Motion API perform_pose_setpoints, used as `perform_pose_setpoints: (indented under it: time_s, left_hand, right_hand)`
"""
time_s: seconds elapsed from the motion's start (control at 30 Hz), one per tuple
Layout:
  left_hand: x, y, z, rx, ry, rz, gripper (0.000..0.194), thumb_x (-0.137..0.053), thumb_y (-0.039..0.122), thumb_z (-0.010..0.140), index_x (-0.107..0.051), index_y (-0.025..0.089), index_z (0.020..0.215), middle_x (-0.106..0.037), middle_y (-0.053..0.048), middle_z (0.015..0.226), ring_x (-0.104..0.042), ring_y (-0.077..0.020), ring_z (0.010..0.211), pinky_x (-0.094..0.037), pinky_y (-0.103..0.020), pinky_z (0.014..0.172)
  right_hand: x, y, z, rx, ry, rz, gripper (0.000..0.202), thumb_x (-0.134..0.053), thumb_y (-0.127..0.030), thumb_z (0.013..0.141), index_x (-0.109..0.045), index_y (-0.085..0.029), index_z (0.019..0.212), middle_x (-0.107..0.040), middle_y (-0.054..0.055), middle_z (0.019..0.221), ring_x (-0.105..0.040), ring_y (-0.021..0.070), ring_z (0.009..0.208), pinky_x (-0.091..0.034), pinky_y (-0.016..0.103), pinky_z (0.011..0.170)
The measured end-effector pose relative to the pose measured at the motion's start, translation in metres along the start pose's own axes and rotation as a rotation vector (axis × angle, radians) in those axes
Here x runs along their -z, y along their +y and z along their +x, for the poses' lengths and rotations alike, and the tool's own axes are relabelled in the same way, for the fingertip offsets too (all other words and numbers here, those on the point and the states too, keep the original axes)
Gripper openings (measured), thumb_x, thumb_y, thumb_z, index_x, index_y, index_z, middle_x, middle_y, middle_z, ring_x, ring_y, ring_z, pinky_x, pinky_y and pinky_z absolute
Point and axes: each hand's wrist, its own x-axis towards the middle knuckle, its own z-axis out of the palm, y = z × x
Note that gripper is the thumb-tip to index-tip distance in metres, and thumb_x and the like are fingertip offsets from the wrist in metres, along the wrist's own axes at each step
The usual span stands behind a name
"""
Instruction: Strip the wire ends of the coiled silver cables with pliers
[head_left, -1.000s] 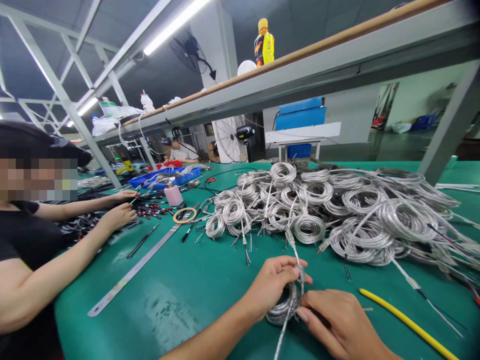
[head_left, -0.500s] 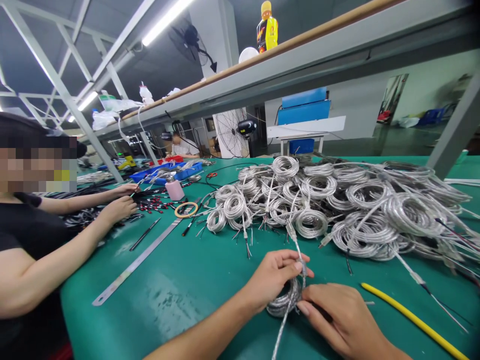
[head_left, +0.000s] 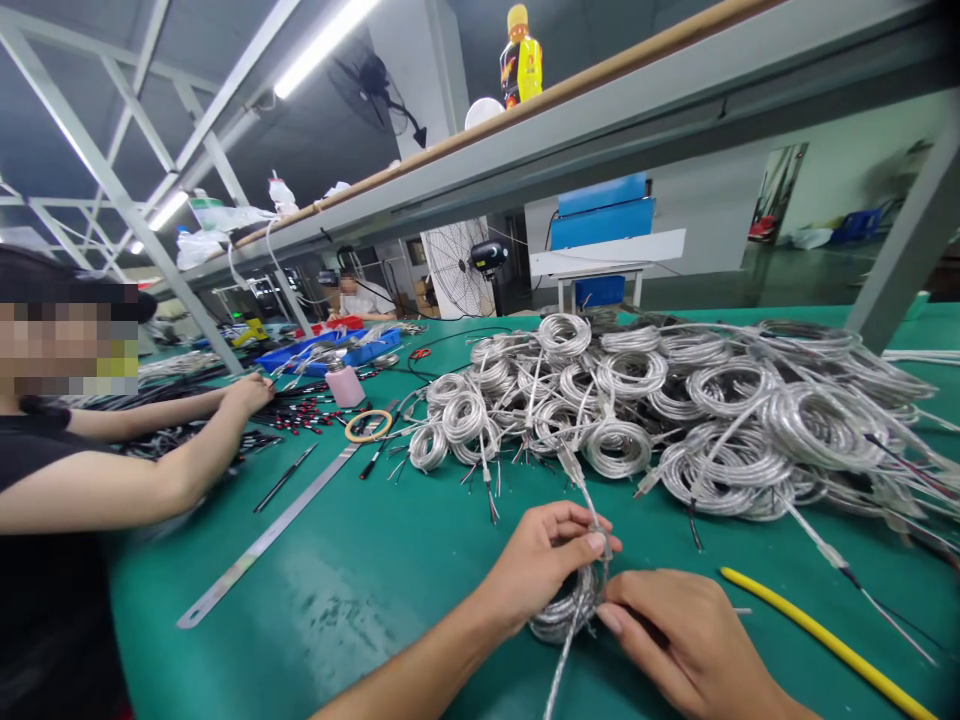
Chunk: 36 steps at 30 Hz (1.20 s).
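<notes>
In the head view, a small coil of clear-jacketed silver cable sits low in front of me on the green table. My left hand is closed on its top, thumb and fingers pinching the bundle and the strand that runs up to a pale connector. At the coil's right edge my right hand is closed in a pinch, touching it; what lies between thumb and forefinger is hidden. A thin whitish end shows just beyond my right knuckles. The cable's other tail hangs toward me below the coil.
A big heap of coiled silver cables lies beyond my hands. To the right is a yellow tube. Leftward are a steel ruler, a tape ring and a pink bottle. A co-worker handles black wires at left.
My hands keep almost the same grip on the coil. The view has shifted slightly. The co-worker's hands have come together over the black wires.
</notes>
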Motion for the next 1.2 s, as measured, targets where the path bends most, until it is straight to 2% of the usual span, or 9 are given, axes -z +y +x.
perform_pose_setpoints:
  time_s: [0.1,0.27,0.37,0.47,0.7,0.83,0.93,1.03,1.2]
  left_hand:
    - [0.0,-0.001,0.0,0.01,0.006,-0.043,0.035,-0.072,0.036,0.06,-0.053,0.012,0.077,-0.066,-0.009,0.079,-0.054,-0.0097,0.061,-0.038,-0.022,0.062]
    - [0.002,-0.005,0.004,0.014,0.026,-0.023,0.036,-0.071,0.039,0.061,-0.05,0.013,0.075,-0.062,-0.002,0.059,-0.051,-0.0082,0.051,-0.034,-0.02,0.054]
    - [0.002,-0.006,0.007,0.017,0.053,0.018,0.038,-0.07,0.038,0.063,-0.056,0.01,0.083,-0.06,0.0,0.055,-0.045,-0.0054,0.046,-0.029,-0.018,0.051]
    - [0.001,-0.004,0.007,0.016,0.047,0.021,0.043,-0.069,0.038,0.064,-0.059,0.008,0.093,-0.06,-0.002,0.059,-0.049,-0.0077,0.052,-0.034,-0.02,0.057]
    - [0.007,0.001,0.005,0.02,-0.138,0.051,0.042,-0.063,0.04,0.07,-0.061,0.01,0.099,-0.063,-0.004,0.071,-0.054,-0.0122,0.068,-0.036,-0.023,0.069]
    - [0.011,0.005,0.01,0.09,-0.2,0.071,0.04,-0.067,0.039,0.065,-0.062,0.011,0.093,-0.063,-0.005,0.071,-0.056,-0.0125,0.069,-0.037,-0.024,0.071]
    - [0.006,0.005,0.015,0.103,-0.135,0.071,0.04,-0.074,0.041,0.054,-0.062,0.01,0.076,-0.061,-0.003,0.063,-0.056,-0.0121,0.064,-0.037,-0.023,0.068]
    - [0.0,0.002,0.017,0.109,-0.043,0.095,0.043,-0.075,0.047,0.049,-0.056,0.01,0.063,-0.058,-0.002,0.054,-0.053,-0.0106,0.052,-0.035,-0.021,0.055]
    - [0.0,0.0,0.015,0.064,0.001,0.079,0.041,-0.068,0.049,0.058,-0.057,0.01,0.07,-0.059,-0.003,0.051,-0.053,-0.0113,0.049,-0.035,-0.02,0.052]
  right_hand:
    - [0.001,0.001,0.0,-0.054,0.015,0.047,0.029,-0.035,-0.029,0.091,-0.049,-0.018,0.067,-0.049,-0.003,0.054,-0.045,0.0092,0.047,-0.028,0.021,0.048]
    - [0.002,0.004,0.0,-0.226,0.06,0.127,0.032,-0.034,-0.032,0.091,-0.048,-0.018,0.066,-0.043,-0.004,0.053,-0.04,0.0083,0.046,-0.029,0.02,0.047]
    - [0.003,0.006,-0.001,-0.299,0.075,0.134,0.033,-0.034,-0.035,0.091,-0.049,-0.018,0.067,-0.042,-0.004,0.053,-0.039,0.0088,0.046,-0.029,0.02,0.048]
    - [0.003,0.006,0.0,-0.309,0.059,0.131,0.034,-0.034,-0.036,0.091,-0.051,-0.018,0.069,-0.045,-0.004,0.054,-0.04,0.0093,0.047,-0.029,0.021,0.049]
    - [0.008,0.003,0.003,-0.404,0.162,0.165,0.036,-0.035,-0.039,0.09,-0.054,-0.019,0.068,-0.049,-0.003,0.056,-0.044,0.0101,0.048,-0.031,0.02,0.049]
    - [0.014,0.001,0.004,-0.431,0.121,0.087,0.038,-0.034,-0.043,0.09,-0.056,-0.02,0.069,-0.05,-0.003,0.054,-0.045,0.011,0.048,-0.031,0.021,0.049]
    - [0.017,0.003,0.0,-0.445,0.052,-0.019,0.037,-0.033,-0.044,0.09,-0.056,-0.021,0.071,-0.054,-0.003,0.057,-0.048,0.0116,0.05,-0.031,0.022,0.05]
    - [0.018,0.005,-0.006,-0.425,0.025,-0.084,0.034,-0.034,-0.04,0.09,-0.057,-0.022,0.073,-0.056,-0.003,0.059,-0.05,0.0114,0.051,-0.032,0.022,0.051]
    - [0.017,0.007,-0.01,-0.366,0.017,-0.128,0.027,-0.039,-0.036,0.089,-0.056,-0.021,0.075,-0.057,-0.003,0.061,-0.051,0.0113,0.053,-0.032,0.022,0.052]
